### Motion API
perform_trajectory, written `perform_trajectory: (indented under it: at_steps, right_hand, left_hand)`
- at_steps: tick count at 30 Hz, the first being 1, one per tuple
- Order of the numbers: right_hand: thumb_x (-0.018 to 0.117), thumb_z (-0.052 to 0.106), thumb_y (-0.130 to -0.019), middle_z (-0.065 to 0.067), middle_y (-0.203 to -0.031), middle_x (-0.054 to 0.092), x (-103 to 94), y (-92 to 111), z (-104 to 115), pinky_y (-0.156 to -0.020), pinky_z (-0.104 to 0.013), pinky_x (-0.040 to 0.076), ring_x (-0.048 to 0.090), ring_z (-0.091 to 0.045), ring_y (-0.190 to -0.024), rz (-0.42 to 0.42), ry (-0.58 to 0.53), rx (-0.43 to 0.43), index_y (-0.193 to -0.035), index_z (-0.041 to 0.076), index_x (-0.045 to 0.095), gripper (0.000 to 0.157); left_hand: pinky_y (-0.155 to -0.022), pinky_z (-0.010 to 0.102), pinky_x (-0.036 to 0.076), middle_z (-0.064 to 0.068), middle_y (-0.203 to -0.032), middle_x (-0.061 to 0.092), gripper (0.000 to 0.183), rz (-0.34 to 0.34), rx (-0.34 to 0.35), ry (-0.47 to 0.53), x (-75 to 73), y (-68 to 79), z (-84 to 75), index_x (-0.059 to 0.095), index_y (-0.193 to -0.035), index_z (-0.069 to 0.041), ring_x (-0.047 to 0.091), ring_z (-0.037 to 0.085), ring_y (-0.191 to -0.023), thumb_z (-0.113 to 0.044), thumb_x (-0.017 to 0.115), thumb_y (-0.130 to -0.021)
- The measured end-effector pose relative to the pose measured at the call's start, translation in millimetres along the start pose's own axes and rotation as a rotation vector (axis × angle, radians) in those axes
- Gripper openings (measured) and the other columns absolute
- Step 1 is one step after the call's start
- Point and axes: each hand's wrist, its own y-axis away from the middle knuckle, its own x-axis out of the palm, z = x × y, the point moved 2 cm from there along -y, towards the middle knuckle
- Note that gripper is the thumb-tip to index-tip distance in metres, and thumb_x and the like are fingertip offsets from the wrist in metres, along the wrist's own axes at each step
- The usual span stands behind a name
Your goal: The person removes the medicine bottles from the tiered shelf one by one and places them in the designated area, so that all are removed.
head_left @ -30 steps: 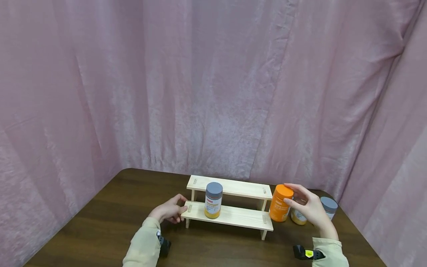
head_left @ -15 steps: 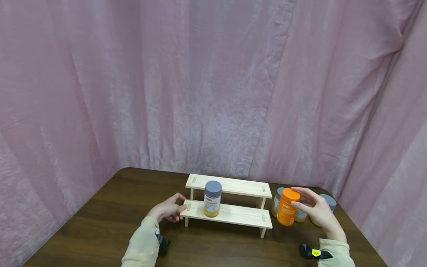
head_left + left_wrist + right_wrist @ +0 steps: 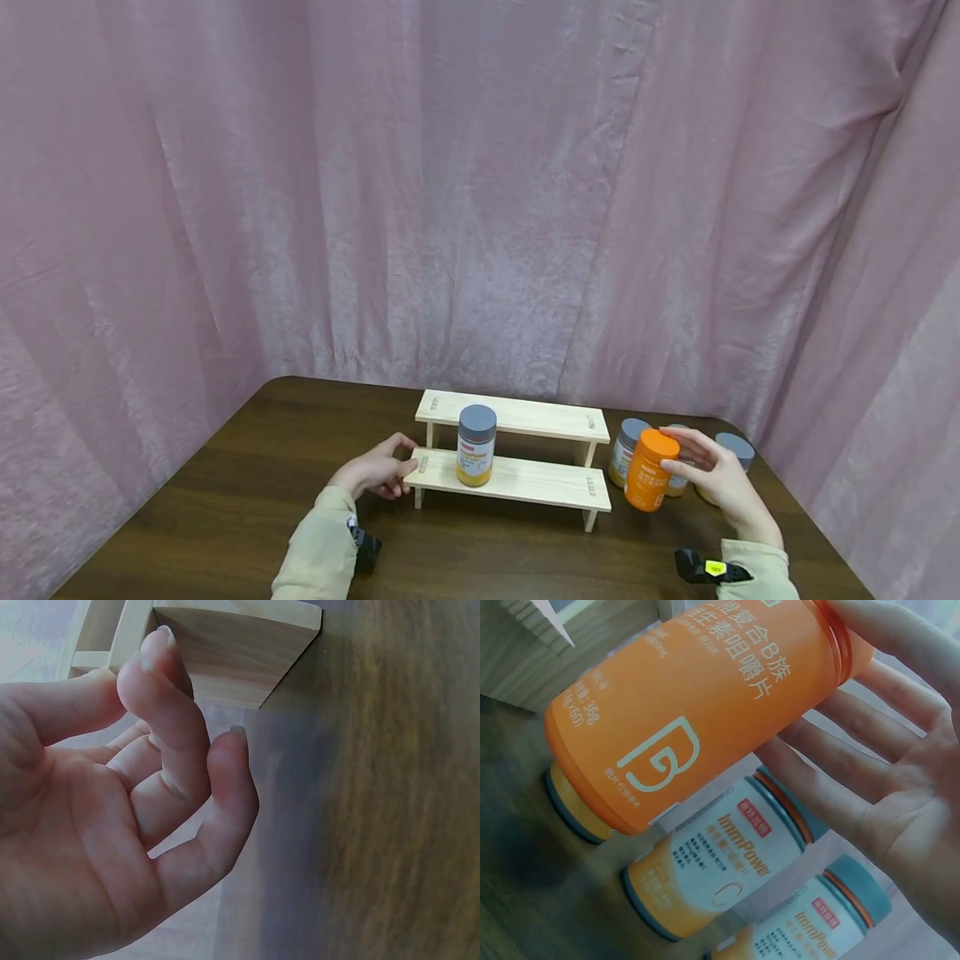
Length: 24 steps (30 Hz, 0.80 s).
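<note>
Orange from cap to base, a cylindrical plastic-looking jar tilts just right of the pale wooden two-step shelf; the right hand holds its cap, thumb and fingers parted by the cap's width; the left hand pinches the shelf's lower left end; one grey-capped white-and-yellow jar stands on the lower step, three similar jars right of the shelf; the step looks like handling the orange jar, shelf braced; the next move seemingly calls for clearing those neighbours.
</note>
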Motion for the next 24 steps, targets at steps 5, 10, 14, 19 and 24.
perform_trajectory:
  at_steps: [5,10,14,19,24]
  right_hand:
    - [0.065,0.008,-0.092,0.029,-0.117,0.061,-0.8,2,-7,-0.084,-0.012,0.048,0.059,0.011,-0.106,0.026,-0.032,0.042,-0.136,-0.003,0.047,0.05]
    - [0.065,0.008,-0.091,0.029,-0.119,0.06,-0.5,4,-16,-0.083,-0.016,0.05,0.059,0.011,-0.107,0.071,-0.068,0.073,-0.137,-0.004,0.045,0.051]
    - [0.065,0.008,-0.091,0.028,-0.118,0.061,1.3,5,-22,-0.083,-0.018,0.052,0.061,0.008,-0.105,0.098,-0.085,0.082,-0.136,-0.004,0.046,0.051]
    - [0.066,0.008,-0.09,0.026,-0.118,0.062,3.8,7,-26,-0.084,-0.017,0.051,0.061,0.006,-0.105,0.11,-0.101,0.087,-0.136,-0.005,0.046,0.051]
    - [0.065,0.006,-0.091,0.027,-0.119,0.061,4.5,9,-26,-0.084,-0.017,0.051,0.06,0.007,-0.105,0.116,-0.119,0.077,-0.137,-0.006,0.044,0.052]
  left_hand:
    - [-0.048,0.021,0.043,0.002,-0.059,0.053,0.032,-0.007,-0.01,-0.001,-0.9,-1.1,0.1,0.038,-0.125,-0.008,0.048,0.009,-0.047,-0.016,0.053,-0.098]
    - [-0.048,0.021,0.043,0.002,-0.059,0.053,0.032,-0.007,-0.012,-0.007,-1.4,-1.1,-0.1,0.037,-0.125,-0.008,0.048,0.009,-0.047,-0.017,0.053,-0.098]
    - [-0.048,0.021,0.043,0.002,-0.059,0.054,0.033,-0.003,-0.013,-0.004,-1.2,-0.4,-0.2,0.037,-0.125,-0.008,0.049,0.008,-0.047,-0.017,0.053,-0.098]
    - [-0.049,0.02,0.044,0.001,-0.059,0.054,0.033,0.006,-0.011,0.004,-0.9,0.6,-0.7,0.037,-0.125,-0.007,0.049,0.008,-0.048,-0.016,0.053,-0.098]
    - [-0.049,0.021,0.044,0.002,-0.059,0.054,0.033,0.003,-0.013,0.001,-1.0,0.8,-0.8,0.037,-0.125,-0.007,0.049,0.009,-0.048,-0.016,0.053,-0.098]
